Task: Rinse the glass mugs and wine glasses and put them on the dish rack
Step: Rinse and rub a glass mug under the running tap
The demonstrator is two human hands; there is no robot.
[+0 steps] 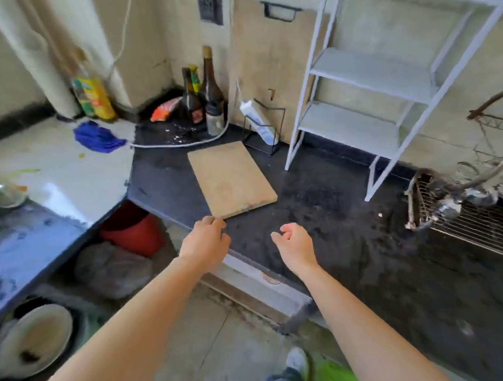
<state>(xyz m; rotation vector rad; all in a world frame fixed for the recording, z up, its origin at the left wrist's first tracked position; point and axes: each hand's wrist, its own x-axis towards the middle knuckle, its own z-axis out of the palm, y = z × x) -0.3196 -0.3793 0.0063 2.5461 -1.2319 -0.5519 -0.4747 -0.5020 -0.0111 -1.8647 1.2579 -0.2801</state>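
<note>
Standing on a bare concrete floor (207,348), the person shows one pale shoe (298,361) beside a blurred green shape cut off by the bottom edge. Both forearms stretch forward. The left hand (205,240) and right hand (295,245) hang over the front lip of a dark, speckled stone counter (344,239), fingers loosely curled and holding nothing. The left fingertips sit right at the near corner of a flat wooden cutting board (230,179); whether they touch it is unclear.

Under the counter a red bucket (131,230) is half hidden in shadow. At the left edge a clear glass vessel (2,196) is cropped and blurred, so its kind cannot be told.

The dish rack (475,228), a rusty wire grid, lies on the counter at the far right, running out of view, with tangled metal above it that is hard to read.

Further back stands a white metal shelf unit (367,71) with flat shelves. A second, taller wooden board (268,60) leans on the stained plaster wall behind it. Dark glass bottles (209,92) crowd the corner, and a blue cloth (97,137) lies crumpled to their left.
</note>
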